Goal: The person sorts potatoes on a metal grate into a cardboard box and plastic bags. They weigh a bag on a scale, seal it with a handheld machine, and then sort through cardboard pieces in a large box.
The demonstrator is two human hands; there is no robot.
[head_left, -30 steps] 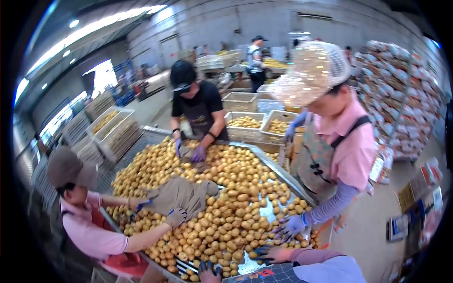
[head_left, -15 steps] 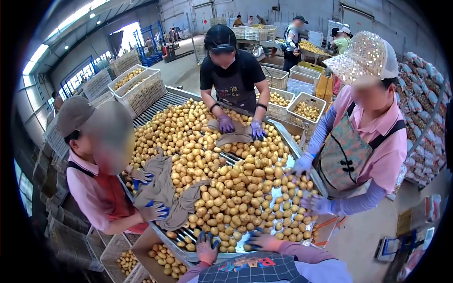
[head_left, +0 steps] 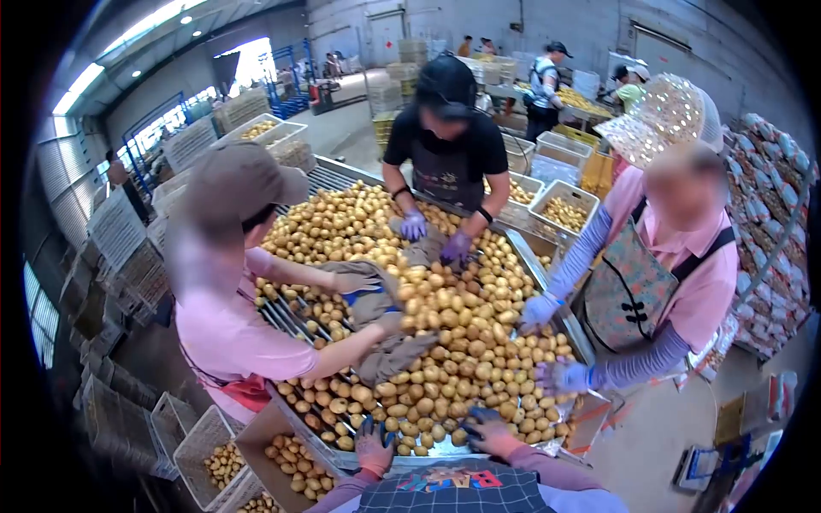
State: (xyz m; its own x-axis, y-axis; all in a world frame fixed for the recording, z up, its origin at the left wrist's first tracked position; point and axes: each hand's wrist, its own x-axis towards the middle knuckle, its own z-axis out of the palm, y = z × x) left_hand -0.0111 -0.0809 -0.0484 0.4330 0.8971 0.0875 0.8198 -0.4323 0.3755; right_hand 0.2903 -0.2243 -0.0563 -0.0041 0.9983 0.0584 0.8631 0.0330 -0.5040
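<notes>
Potatoes [head_left: 445,368] cover much of the slatted metal sorting table [head_left: 438,448] in front of me. My left hand [head_left: 374,449], in a glove with dark fingertips, rests at the near edge with its fingers apart, beside a few potatoes. To its right, my right hand [head_left: 491,433], gloved alike, lies with fingers stretched against the nearest potatoes; I see no potato gripped in it. Bare metal shows between the two hands. A grey-brown cloth [head_left: 389,359] lies on the table's left part, under a co-worker's hands.
Co-workers stand left, across and right, their gloved hands over the potatoes. A cardboard box [head_left: 265,432] of potatoes stands at the near left, beside a white crate [head_left: 198,445]. More potato crates [head_left: 564,205] stand behind the table. Stacked sacks [head_left: 765,231] rise at the right.
The left co-worker has leaned in and pushed the cloth away from the left edge, uncovering rollers. The co-worker across bends lower over the second cloth. My hands stay at the near edge.
</notes>
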